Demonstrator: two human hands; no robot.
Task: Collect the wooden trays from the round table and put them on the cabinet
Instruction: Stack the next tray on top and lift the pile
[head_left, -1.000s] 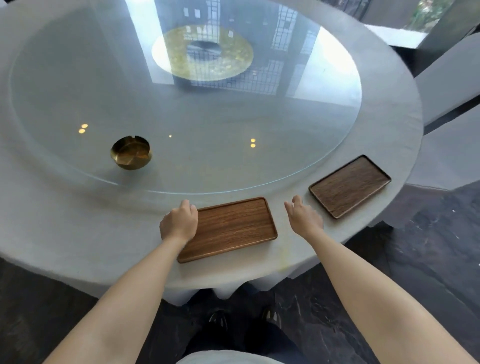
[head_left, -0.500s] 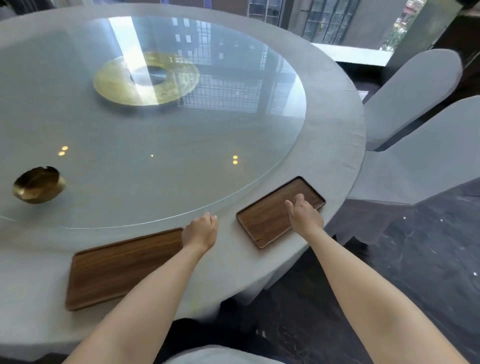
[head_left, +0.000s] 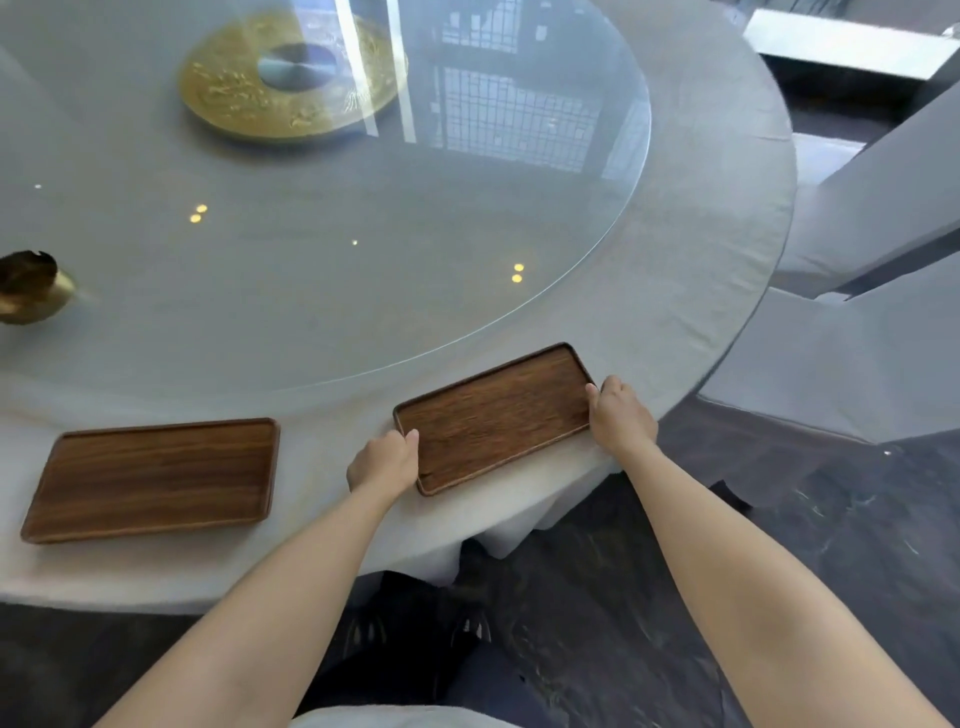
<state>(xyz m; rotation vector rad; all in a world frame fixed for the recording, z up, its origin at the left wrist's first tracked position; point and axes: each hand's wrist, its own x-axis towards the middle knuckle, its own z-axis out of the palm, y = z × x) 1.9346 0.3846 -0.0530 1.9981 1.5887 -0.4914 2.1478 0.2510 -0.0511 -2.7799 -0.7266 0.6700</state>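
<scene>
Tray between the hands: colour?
Dark brown tray with visible wood grain and a darker rim; head view, the only one.

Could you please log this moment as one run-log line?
phase: grasping | left hand and right hand at short ends of right tray | left tray untouched | both on round table

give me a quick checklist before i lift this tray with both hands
1. Left hand on the near-left end of the right tray: ok, the thumb lies on the rim.
2. Right hand on the opposite end: ok, fingers touch the rim.
3. Fingers wrapped under the tray: cannot tell, the undersides are hidden.
4. Tray empty, nothing to slide off: ok.
5. Tray apart from the glass turntable edge: ok, cloth shows between them.
6. Left tray collected: not ok, it lies on the round table.
</scene>
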